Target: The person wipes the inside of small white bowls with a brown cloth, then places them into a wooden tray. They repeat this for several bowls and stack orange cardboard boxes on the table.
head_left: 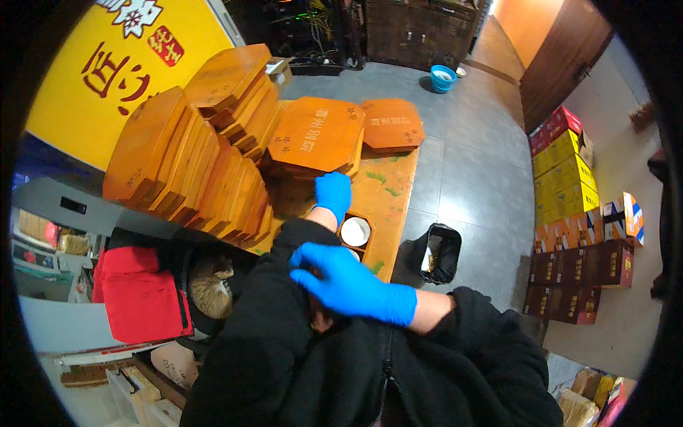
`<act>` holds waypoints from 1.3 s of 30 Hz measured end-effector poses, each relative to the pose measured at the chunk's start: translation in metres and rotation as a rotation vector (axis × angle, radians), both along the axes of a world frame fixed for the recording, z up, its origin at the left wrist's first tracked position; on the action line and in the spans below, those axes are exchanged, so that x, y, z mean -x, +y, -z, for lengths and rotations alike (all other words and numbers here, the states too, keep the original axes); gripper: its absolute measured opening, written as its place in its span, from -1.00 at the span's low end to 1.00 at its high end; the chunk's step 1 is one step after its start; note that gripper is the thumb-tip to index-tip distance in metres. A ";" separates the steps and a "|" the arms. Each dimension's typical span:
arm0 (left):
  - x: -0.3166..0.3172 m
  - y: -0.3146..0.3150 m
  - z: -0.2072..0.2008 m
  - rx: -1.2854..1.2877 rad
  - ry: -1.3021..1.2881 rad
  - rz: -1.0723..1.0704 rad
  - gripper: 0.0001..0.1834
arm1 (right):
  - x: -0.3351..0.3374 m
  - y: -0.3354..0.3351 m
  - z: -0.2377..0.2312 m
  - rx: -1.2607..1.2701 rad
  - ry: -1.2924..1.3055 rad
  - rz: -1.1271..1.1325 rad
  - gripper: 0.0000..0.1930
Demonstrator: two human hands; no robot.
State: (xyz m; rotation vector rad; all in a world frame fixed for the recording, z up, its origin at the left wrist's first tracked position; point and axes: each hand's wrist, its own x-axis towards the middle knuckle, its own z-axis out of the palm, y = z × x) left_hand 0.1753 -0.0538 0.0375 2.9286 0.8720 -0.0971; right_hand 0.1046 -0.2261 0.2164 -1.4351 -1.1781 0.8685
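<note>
Left hand [333, 193] by stacked orange boxes [314, 134], fingers curled – whether grip has hold of anything, cannot tell. Right hand [345, 282] across left sleeve [274, 245], fingers loosely bent; pinch on cloth, cannot tell. Wooden tray [367, 248] on tabletop [390, 213] just beyond right hand, uncovered, white cup [355, 232] already inside. Other boxes piled at left – how many finished, cannot tell.

Lined up at right on the gray tiled floor [477, 171], by a pale wall [597, 92]: yellow cartons [565, 181] and dark maroon cartons [580, 267]. Also pictured: a black-lined bin [449, 256], a blue basin [442, 87] near a wooden door [567, 53], a dark cabinet [420, 35] and, at left, red fabric [146, 299] below a yellow panel [60, 107].
</note>
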 end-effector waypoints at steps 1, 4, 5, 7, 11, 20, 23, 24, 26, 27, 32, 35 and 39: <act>0.002 0.004 -0.005 0.108 -0.069 -0.077 -0.84 | 0.008 -0.006 -0.008 -0.106 0.032 -0.064 -0.84; 0.010 0.028 -0.018 1.053 -0.370 -0.434 -0.79 | 0.030 -0.027 -0.028 -0.147 0.184 -0.372 -0.85; 0.016 0.041 -0.020 1.476 -0.482 -0.566 -0.77 | 0.030 -0.030 -0.030 -0.114 0.173 -0.434 -0.83; 0.032 0.061 -0.013 2.001 -0.637 -0.718 -0.75 | 0.025 -0.034 -0.028 -0.181 0.032 -0.374 -0.80; 0.080 0.083 0.047 1.407 -0.230 -0.581 -0.75 | -0.015 -0.056 -0.001 -0.037 -0.425 -0.158 -0.74; 0.105 0.037 0.098 -0.198 0.098 0.119 -0.64 | -0.089 -0.224 0.102 0.513 -0.101 1.020 -0.80; 0.086 0.032 0.088 -0.378 -0.069 0.403 -0.55 | -0.070 -0.272 0.129 0.610 -0.130 1.089 -0.82; 0.081 0.033 0.089 -0.362 -0.100 0.454 -0.53 | -0.064 -0.283 0.137 0.670 -0.131 1.108 -0.82; 0.077 0.038 0.094 -0.264 0.005 0.363 -0.61 | -0.053 -0.299 0.149 0.742 -0.087 1.125 -0.82; 0.077 0.041 0.099 -0.187 0.072 0.290 -0.65 | -0.048 -0.303 0.153 0.754 -0.121 1.122 -0.81; 0.081 0.054 0.117 -0.057 0.146 0.054 -0.73 | -0.025 -0.297 0.150 0.902 -0.028 1.165 -0.82; 0.080 0.061 0.115 -0.019 0.056 0.090 -0.72 | -0.015 -0.282 0.140 0.928 0.154 1.238 -0.81; 0.086 0.064 0.111 -0.012 0.111 0.139 -0.77 | -0.011 -0.273 0.136 0.939 0.025 1.135 -0.80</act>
